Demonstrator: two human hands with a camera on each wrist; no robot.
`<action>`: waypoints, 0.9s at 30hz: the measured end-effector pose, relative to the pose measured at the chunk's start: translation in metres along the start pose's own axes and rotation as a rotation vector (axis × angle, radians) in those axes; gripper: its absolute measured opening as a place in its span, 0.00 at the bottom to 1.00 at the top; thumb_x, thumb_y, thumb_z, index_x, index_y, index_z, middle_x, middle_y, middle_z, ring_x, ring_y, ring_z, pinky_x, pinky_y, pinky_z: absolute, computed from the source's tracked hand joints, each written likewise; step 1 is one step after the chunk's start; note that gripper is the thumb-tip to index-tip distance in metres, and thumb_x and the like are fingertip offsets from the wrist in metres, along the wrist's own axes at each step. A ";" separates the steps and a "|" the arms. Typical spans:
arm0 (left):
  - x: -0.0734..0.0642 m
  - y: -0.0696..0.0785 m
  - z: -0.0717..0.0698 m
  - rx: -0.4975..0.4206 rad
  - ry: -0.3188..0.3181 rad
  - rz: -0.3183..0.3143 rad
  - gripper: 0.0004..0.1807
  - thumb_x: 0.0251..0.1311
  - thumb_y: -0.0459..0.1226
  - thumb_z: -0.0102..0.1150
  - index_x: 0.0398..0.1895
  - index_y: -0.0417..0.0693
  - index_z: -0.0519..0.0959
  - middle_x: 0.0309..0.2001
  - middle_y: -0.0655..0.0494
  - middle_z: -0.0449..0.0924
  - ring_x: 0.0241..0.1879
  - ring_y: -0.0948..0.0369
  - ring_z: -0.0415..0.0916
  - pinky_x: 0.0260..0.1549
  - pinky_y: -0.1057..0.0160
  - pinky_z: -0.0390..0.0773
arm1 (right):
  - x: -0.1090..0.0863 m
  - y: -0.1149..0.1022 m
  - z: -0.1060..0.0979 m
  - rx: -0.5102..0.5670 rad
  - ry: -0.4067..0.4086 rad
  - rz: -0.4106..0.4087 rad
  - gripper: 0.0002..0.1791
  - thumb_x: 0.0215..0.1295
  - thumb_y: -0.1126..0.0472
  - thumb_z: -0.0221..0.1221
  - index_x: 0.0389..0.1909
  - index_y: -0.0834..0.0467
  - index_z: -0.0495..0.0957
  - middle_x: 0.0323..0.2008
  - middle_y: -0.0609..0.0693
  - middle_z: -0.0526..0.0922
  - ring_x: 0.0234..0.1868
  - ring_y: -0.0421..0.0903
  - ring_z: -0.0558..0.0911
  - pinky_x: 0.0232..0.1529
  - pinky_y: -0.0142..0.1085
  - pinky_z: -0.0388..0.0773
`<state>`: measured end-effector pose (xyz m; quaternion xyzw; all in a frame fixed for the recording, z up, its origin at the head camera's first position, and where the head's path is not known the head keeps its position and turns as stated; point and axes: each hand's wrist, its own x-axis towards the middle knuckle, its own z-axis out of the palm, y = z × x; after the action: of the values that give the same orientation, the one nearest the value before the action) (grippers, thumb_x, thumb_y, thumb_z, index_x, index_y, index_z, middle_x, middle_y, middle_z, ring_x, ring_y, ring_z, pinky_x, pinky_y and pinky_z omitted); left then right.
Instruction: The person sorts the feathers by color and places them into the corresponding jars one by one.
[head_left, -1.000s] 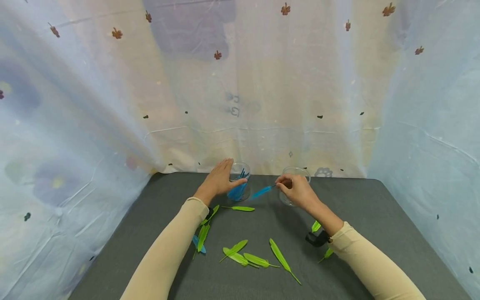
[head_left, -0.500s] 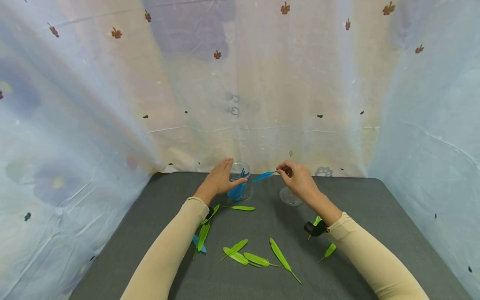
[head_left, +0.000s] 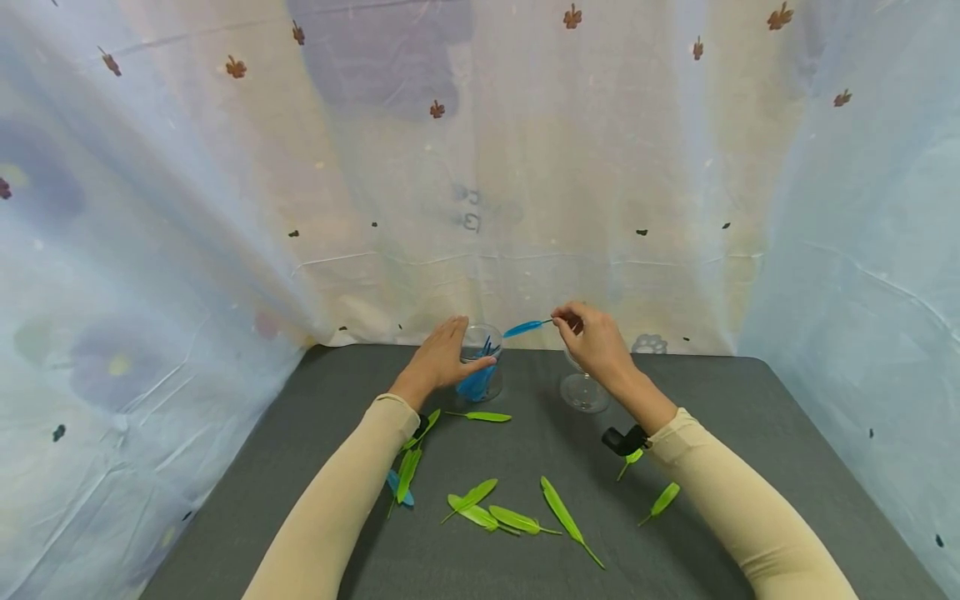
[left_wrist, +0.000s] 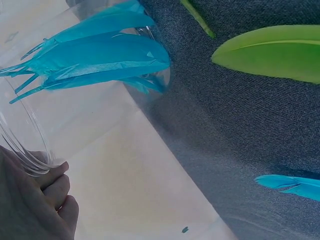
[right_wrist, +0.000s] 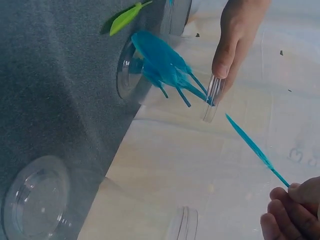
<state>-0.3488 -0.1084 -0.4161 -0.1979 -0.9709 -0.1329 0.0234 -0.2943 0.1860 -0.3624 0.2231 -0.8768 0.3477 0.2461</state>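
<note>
My left hand (head_left: pixel 437 358) holds a clear plastic cup (head_left: pixel 495 385) near its rim, thumb on the near side. Several blue feathers (left_wrist: pixel 100 57) stand inside that cup, tips down and quills up. Raised to the right of it, my right hand (head_left: pixel 597 348) pinches another blue feather (head_left: pixel 527 327) by the quill end. The vane of this feather points left, with its tip close to the cup's rim. In the right wrist view the tip is still outside the cup. Below and behind my right hand stands a second clear cup (head_left: pixel 583 394), partly hidden.
Several green feathers lie scattered on the dark grey table (head_left: pixel 525 450), among them one in front of the cups (head_left: pixel 487 417) and one at the right (head_left: pixel 663 500). A loose blue feather (head_left: pixel 405 492) lies partly under a green one at the left. A patterned curtain (head_left: pixel 525 208) hangs behind.
My right hand has lifted the blue feather from low beside the second cup to the height of the held cup's rim. The left hand and its cup have stayed in place.
</note>
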 end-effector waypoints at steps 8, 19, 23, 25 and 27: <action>0.001 -0.001 0.001 -0.006 -0.002 -0.010 0.60 0.70 0.73 0.52 0.89 0.44 0.45 0.88 0.44 0.45 0.87 0.49 0.40 0.85 0.48 0.43 | 0.009 -0.002 0.012 0.020 0.006 0.006 0.09 0.79 0.65 0.63 0.51 0.64 0.87 0.43 0.57 0.90 0.40 0.52 0.86 0.43 0.48 0.85; 0.001 -0.001 0.000 -0.006 0.004 -0.007 0.61 0.70 0.73 0.52 0.89 0.43 0.46 0.87 0.43 0.46 0.87 0.48 0.42 0.84 0.47 0.46 | 0.019 0.000 0.041 0.054 -0.052 -0.017 0.08 0.77 0.65 0.65 0.49 0.64 0.88 0.41 0.56 0.89 0.39 0.51 0.86 0.44 0.47 0.87; 0.002 -0.001 0.000 -0.002 0.003 -0.001 0.61 0.70 0.73 0.52 0.89 0.43 0.46 0.87 0.43 0.46 0.87 0.48 0.41 0.84 0.47 0.45 | 0.022 0.000 0.049 0.063 -0.086 0.005 0.08 0.78 0.64 0.65 0.50 0.63 0.88 0.41 0.56 0.89 0.38 0.51 0.86 0.44 0.47 0.87; 0.002 -0.002 0.000 -0.005 0.003 0.000 0.61 0.70 0.73 0.52 0.89 0.42 0.46 0.87 0.43 0.46 0.87 0.48 0.41 0.84 0.46 0.45 | 0.024 0.000 0.052 0.074 -0.103 0.019 0.08 0.78 0.63 0.64 0.50 0.63 0.88 0.41 0.56 0.89 0.39 0.52 0.86 0.45 0.47 0.87; 0.001 -0.002 0.000 -0.009 0.003 0.000 0.61 0.70 0.73 0.52 0.89 0.42 0.46 0.87 0.43 0.46 0.87 0.48 0.42 0.84 0.46 0.46 | 0.025 -0.001 0.056 0.084 -0.118 0.032 0.09 0.78 0.63 0.64 0.50 0.63 0.88 0.41 0.56 0.89 0.40 0.52 0.87 0.45 0.48 0.86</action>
<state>-0.3505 -0.1096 -0.4159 -0.1977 -0.9703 -0.1375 0.0238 -0.3293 0.1392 -0.3831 0.2392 -0.8779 0.3744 0.1788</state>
